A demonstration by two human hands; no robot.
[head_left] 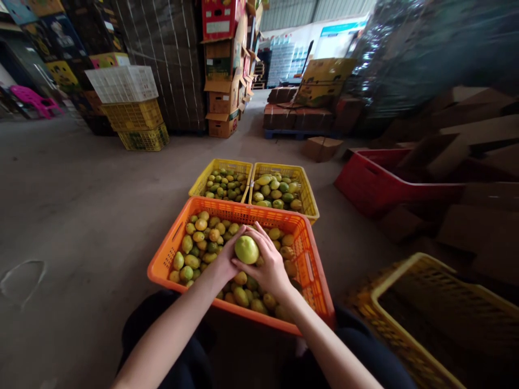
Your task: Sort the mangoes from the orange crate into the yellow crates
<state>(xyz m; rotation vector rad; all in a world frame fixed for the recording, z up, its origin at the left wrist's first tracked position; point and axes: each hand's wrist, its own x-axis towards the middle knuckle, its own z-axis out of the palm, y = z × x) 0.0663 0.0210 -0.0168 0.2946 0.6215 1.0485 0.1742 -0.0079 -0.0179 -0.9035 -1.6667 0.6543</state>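
Observation:
A greenish-yellow lemon (246, 250) is cupped between both my hands, above the orange crate (239, 312). My left hand (227, 259) closes round it from the left. From the right, my right hand (270, 265) wraps it, thumb underneath and fingers over the top. Below them the crate holds many green, yellow and orange-tinged lemons (190, 261). Just beyond stand two yellow crates side by side: smaller green and yellow fruit in the left crate (198, 186), larger fruit in the right crate (311, 200).
To my right are a yellow crate (417, 335), a red crate (365, 183) and a heap of cardboard (478, 216). Stacked crates (133, 116) stand at the far left. Cartons (222, 70) rise behind, beside a loaded blue pallet (284, 134). Grey concrete floor (81, 200) surrounds the crates.

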